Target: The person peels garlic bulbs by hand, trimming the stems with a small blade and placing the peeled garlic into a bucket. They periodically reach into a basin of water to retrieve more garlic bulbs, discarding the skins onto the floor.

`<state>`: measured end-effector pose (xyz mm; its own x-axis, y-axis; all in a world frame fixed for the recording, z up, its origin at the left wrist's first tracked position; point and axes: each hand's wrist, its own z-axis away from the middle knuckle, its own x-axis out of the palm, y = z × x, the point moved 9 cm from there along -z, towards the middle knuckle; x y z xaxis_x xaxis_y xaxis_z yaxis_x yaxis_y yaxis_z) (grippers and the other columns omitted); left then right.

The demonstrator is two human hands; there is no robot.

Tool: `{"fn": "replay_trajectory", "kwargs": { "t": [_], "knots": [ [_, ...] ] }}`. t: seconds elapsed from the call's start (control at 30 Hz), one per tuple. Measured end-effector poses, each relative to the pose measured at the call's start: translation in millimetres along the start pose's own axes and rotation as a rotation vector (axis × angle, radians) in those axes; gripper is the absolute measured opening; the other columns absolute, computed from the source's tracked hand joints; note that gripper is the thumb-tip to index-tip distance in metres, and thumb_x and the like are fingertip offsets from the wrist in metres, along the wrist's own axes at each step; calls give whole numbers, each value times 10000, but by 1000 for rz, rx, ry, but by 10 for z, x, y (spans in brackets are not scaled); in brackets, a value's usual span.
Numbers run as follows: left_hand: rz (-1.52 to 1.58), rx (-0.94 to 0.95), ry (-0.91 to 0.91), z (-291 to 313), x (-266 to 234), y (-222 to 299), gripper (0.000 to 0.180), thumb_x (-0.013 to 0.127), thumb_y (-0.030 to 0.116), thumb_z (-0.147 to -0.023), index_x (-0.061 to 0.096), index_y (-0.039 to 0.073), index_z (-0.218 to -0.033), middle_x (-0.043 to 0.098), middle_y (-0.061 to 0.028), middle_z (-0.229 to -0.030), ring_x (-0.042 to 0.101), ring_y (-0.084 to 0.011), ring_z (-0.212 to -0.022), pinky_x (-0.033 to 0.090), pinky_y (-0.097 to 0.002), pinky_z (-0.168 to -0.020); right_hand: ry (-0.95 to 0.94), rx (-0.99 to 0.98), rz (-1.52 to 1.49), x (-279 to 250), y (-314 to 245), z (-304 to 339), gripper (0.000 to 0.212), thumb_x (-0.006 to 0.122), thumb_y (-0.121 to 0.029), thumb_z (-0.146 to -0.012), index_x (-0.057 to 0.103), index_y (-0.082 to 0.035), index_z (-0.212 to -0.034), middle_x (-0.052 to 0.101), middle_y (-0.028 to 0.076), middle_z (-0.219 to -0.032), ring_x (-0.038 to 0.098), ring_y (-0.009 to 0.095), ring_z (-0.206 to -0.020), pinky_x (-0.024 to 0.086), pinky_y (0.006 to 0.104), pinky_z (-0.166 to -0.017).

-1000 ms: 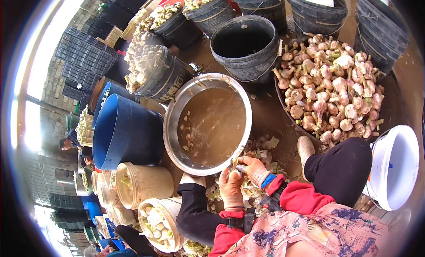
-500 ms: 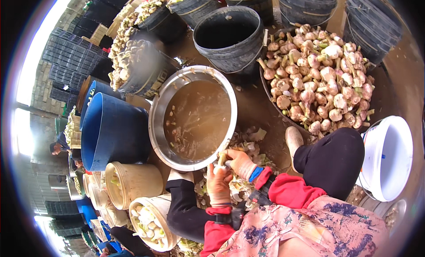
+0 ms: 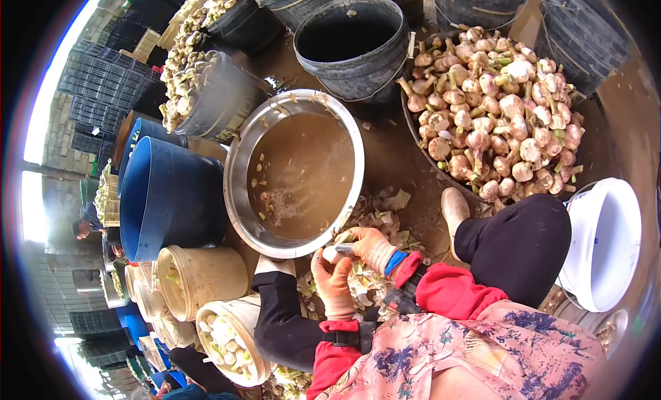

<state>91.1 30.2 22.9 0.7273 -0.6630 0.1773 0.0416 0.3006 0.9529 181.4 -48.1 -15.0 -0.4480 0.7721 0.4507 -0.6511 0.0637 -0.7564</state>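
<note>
In an orange glove, my left hand (image 3: 333,284) grips a peeled white garlic bulb (image 3: 331,254) between thumb and fingers, beside the near rim of a metal basin (image 3: 234,224) of murky brown water. My right hand (image 3: 372,248), also gloved and with a blue band at the wrist, is closed on a small knife (image 3: 345,248). Only a short grey length of the knife shows, against the bulb; the rest is hidden by the fingers. Garlic skins (image 3: 368,279) lie on the ground just under my hands.
A wide dark tub of unpeeled garlic bulbs (image 3: 492,118) stands at the far right. Around me are a black bucket (image 3: 351,76), a blue barrel (image 3: 172,207), a white bucket (image 3: 571,255) and a cream bucket (image 3: 258,317) of peeled garlic. Other people are at the left.
The bulb in my left hand has turned, and its white peeled side now shows. Both hands have shifted slightly left; the view has also moved a little.
</note>
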Motion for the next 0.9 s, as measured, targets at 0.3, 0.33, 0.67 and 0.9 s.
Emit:
{"fn": "replay_trajectory", "kwargs": {
  "t": [0.3, 0.33, 0.67, 0.9],
  "knots": [
    [224, -554, -290, -106, 31, -199, 494, 553, 521, -825, 568, 46, -961, 594, -64, -707, 540, -119, -534, 394, -190, -405, -251, 46, -189, 146, -30, 35, 194, 718, -50, -720, 639, -23, -895, 644, 56, -828, 622, 159, -698, 521, 285, -663],
    [235, -631, -219, -95, -9, -221, 507, 512, 535, -840, 575, 45, -957, 592, -71, -666, 518, -121, -483, 369, -191, -366, -260, 73, -154, 176, -80, 100, 190, 720, -46, -717, 638, -26, -888, 643, 55, -824, 621, 159, -691, 519, 284, -662],
    [-1, -72, -112, -61, -50, -12, 389, 666, 199, -817, 474, 42, -1117, 599, -77, -958, 600, -158, -762, 514, -243, -575, -197, 71, -117, 137, 132, -17, 207, 695, -32, -732, 633, -24, -929, 644, 42, -865, 607, 131, -791, 517, 286, -711],
    [374, -377, -341, 70, 72, -71, 377, 686, 137, -783, 510, 0, -1086, 611, -105, -942, 610, -173, -712, 538, -259, -592, -257, 115, -243, 122, 70, 16, 166, 656, 0, -741, 645, -19, -906, 638, 46, -797, 610, 138, -753, 525, 265, -631]
  ]
}}
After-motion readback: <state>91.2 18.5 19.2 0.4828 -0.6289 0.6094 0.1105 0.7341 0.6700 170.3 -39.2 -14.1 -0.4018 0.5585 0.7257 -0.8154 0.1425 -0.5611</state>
